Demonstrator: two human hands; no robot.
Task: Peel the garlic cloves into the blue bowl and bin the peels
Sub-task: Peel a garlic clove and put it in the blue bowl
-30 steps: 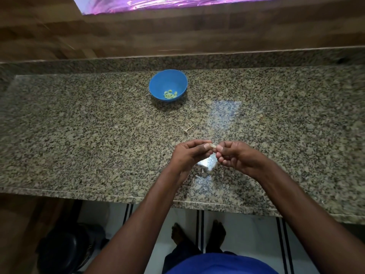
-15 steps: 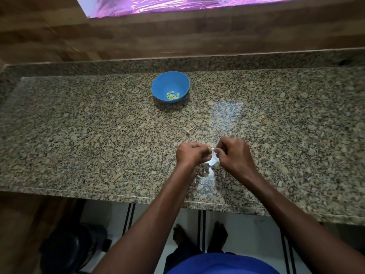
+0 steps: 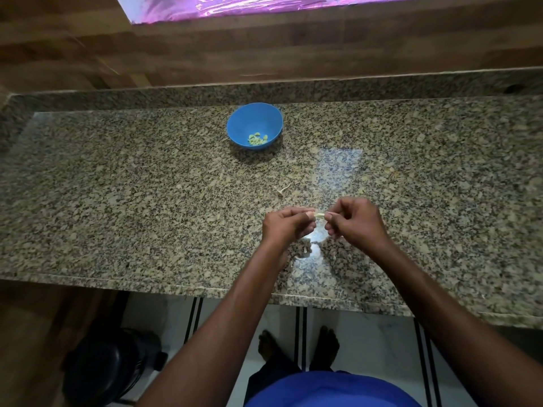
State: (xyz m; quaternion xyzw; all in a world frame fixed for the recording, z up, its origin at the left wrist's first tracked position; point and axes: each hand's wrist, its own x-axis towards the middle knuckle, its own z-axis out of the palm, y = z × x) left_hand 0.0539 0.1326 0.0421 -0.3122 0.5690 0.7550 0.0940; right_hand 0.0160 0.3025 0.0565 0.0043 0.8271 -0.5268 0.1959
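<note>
Fingers (image 3: 308, 216) of both hands are curling inward and pinching one small pale garlic clove (image 3: 319, 214) between them, just above the speckled granite counter (image 3: 117, 201). The left hand (image 3: 286, 226) is gripping the clove's left end with thumb and forefinger; the right hand (image 3: 355, 221) is pinching its right end, with the other fingers folded under. Both forearms are reaching in from the 6 o'clock side of the view.

A blue bowl (image 3: 255, 125) is sitting on the counter toward 11 o'clock from the hands, well apart from them, and is holding a small heap of peeled cloves (image 3: 258, 139) against its near inner wall. A thin scrap of peel (image 3: 282, 190) is lying on the counter between bowl and hands, nearer the hands. More pale scraps (image 3: 304, 252) are lying on the counter just below the hands, toward 6 o'clock.

A dark round bin (image 3: 108, 365) is standing on the floor at 7 o'clock, below the counter's front edge. Bare feet (image 3: 296, 346) are showing on the white tiled floor at 6 o'clock.
</note>
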